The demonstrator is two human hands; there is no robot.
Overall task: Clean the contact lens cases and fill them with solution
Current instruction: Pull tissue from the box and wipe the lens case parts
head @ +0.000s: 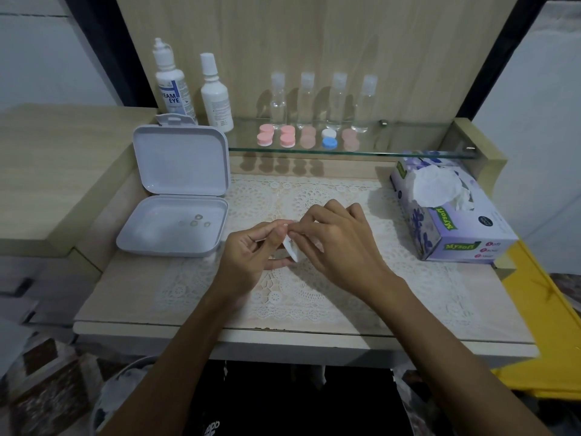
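- Two hands meet over the middle of the lace mat (314,294) on the counter (125,294), both closed on one small white piece (291,250); too much of it is hidden to tell whether it is a lens case part or a tissue.
- Left hand (251,256) curls its thumb and fingers round the piece from the 9 o'clock side.
- Right hand (336,240) pinches it from the 3 o'clock side, fingers bent over the top.
- At 10 o'clock from the hands lies an open white box (176,196), lid standing up; several small round lenses (196,220) rest in its tray.
- Behind the box, at 11 o'clock, two white solution bottles (171,84) stand side by side on the glass shelf (408,149).
- At 12 o'clock on that shelf four clear small bottles (278,102) stand in a row against the wooden back panel.
- Just in front of them sit five lens cases (265,139) in a row: four pink pairs and one white-and-blue pair (329,138), all capped.
- At 2 o'clock a purple tissue box (452,221) rests on the counter's edge, a white tissue (437,185) puffing out of its top, well apart from the hands.
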